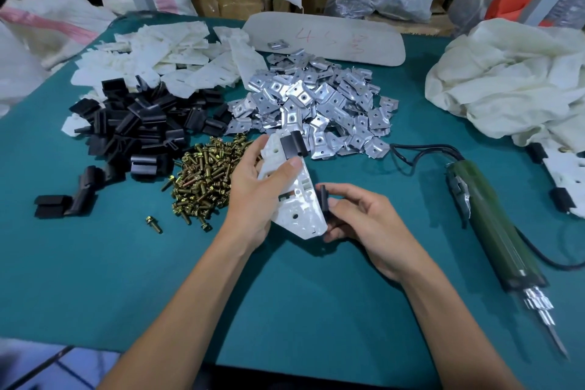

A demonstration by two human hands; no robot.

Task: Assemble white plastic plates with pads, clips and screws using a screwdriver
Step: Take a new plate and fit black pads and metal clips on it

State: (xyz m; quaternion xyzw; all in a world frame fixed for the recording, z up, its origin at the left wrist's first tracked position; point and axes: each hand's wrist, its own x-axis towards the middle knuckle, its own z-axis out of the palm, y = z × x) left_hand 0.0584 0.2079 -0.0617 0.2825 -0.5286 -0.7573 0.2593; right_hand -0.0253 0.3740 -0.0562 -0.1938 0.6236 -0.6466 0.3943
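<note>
Pad-fitting: left grip (250, 196) clasps the flat white plastic plate (297, 214); right grip (364, 218) pinches a small black pad (323, 199), likely needing pushing onto its edge.

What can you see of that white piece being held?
A flat white plastic plate, roughly triangular, moulded with ribs, slots and round holes, held tilted above the teal table. The left hand grips it, thumb on its face. One black pad sits on its top edge; the right hand pinches a second black pad at its right edge.
</note>
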